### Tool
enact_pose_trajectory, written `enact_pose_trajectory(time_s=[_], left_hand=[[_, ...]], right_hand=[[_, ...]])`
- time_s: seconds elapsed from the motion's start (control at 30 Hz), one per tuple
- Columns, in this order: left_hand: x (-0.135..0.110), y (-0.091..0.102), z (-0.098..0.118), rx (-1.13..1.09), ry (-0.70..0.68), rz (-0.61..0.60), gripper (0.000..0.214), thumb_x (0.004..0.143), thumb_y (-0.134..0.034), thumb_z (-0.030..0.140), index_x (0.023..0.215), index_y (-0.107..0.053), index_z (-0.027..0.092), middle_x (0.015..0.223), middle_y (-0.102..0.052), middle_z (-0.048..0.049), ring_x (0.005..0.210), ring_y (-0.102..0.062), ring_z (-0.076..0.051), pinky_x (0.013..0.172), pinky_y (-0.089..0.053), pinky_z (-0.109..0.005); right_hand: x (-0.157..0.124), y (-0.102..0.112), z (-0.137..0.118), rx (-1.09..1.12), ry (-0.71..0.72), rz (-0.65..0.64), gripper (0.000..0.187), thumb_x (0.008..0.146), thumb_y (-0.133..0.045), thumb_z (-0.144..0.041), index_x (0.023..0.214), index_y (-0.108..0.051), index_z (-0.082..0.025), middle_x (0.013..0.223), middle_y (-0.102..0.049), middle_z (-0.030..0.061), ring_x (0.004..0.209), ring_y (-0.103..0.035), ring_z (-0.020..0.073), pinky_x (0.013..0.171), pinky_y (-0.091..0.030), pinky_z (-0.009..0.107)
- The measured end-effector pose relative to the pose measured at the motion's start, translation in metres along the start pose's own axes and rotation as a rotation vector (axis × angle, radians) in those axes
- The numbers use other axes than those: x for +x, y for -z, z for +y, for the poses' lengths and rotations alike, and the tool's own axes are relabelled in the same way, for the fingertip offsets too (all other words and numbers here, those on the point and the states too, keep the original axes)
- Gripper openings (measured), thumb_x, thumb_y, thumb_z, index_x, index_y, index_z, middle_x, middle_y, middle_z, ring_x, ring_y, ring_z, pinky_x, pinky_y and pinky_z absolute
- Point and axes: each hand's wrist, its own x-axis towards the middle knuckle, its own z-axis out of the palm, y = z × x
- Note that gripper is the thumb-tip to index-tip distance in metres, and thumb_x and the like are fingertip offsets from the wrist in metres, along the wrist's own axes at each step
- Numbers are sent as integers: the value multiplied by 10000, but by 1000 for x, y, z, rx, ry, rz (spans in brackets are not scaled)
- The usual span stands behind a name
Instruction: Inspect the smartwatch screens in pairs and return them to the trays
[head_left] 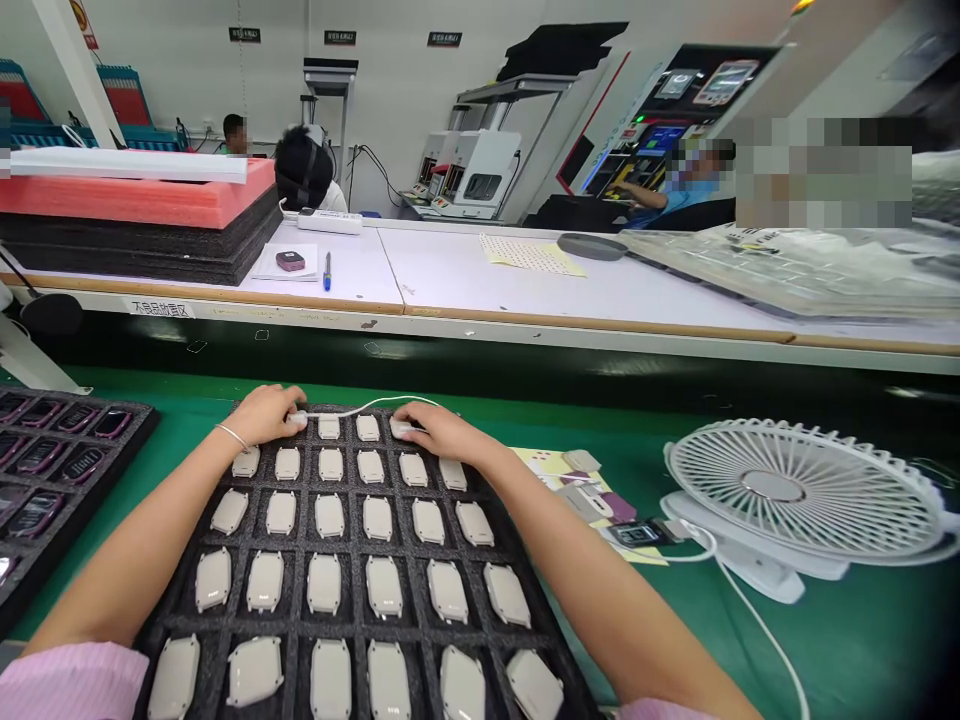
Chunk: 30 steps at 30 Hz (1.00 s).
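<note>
A black foam tray lies in front of me, its pockets holding rows of pale off-white watch cases. At the tray's far left corner, my left hand is closed, its fingertips around a pale watch case in the back row. My right hand reaches to the same row further right, thumb and fingers closed on another pale watch case. Whether either case is lifted from its pocket, I cannot tell. A thin white cable runs behind the tray between both hands.
A white clip fan lies right, beside a small dark-screened device and yellow paper. Another foam tray with purple-rimmed watches sits left. A raised white shelf crosses ahead, bearing stacked foam and a pen. Several people sit beyond.
</note>
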Motion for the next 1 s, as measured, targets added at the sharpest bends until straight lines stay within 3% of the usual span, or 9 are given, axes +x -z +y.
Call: enact_pose_trajectory(time_s=[0.1, 0.17, 0.33, 0.5, 0.67, 0.83, 1.0], left_hand=[[3, 3, -17, -139, 32, -17, 413, 907, -463, 495, 1075, -690, 193, 1001, -770, -81, 913, -703, -249, 786, -509, -308], [5, 2, -23, -206, 33, -37, 478, 911, -408, 532, 1049, -718, 196, 1040, -773, -90, 941, -702, -251, 796, -516, -301], [11, -4, -24, -251, 72, -87, 441, 860, -479, 567, 976, -766, 253, 1083, -777, -74, 1056, -658, -310, 947, -466, -385], [13, -4, -22, -235, 127, -114, 457, 872, -448, 575, 897, -775, 257, 1068, -770, -87, 1093, -630, -351, 1031, -393, -469], [6, -4, -19, -211, 140, -118, 457, 896, -385, 496, 979, -782, 287, 1076, -757, -56, 1138, -593, -331, 1044, -378, -447], [-2, -1, -15, -177, 108, -150, 445, 758, -602, 440, 1166, -738, 324, 1023, -739, -47, 1143, -569, -330, 1039, -375, -428], [-3, -3, -13, -172, 92, -132, 404, 794, -586, 466, 1125, -751, 305, 929, -730, -51, 1098, -569, -328, 1034, -357, -435]], right_hand=[[0, 6, 2, 67, -69, 37, 271, 1006, -416, -254, 1221, -577, -216, 1221, -696, 102, 1101, -652, 229, 938, -500, 359], [1, 9, 3, 96, -92, 33, 309, 1020, -361, -256, 1208, -598, -193, 1210, -707, 103, 1090, -661, 224, 933, -510, 353], [13, 11, -1, 118, -81, -73, 285, 990, -452, -289, 1054, -715, -202, 1124, -761, 54, 1018, -703, 216, 899, -528, 308], [19, 1, -3, 37, -163, -12, 386, 1015, -399, -365, 979, -746, -199, 1069, -772, 107, 1005, -703, 286, 862, -524, 360], [12, -9, -5, -4, -163, 31, 401, 1026, -373, -367, 1017, -740, -206, 1141, -757, 90, 1089, -682, 278, 912, -498, 349], [11, -14, -2, -17, -157, 83, 413, 1033, -351, -352, 1027, -736, -205, 1124, -758, 98, 1084, -683, 281, 906, -492, 349], [11, -17, 2, -21, -135, 102, 401, 1030, -371, -357, 1006, -744, -212, 1032, -773, 92, 1039, -691, 278, 880, -500, 344]])
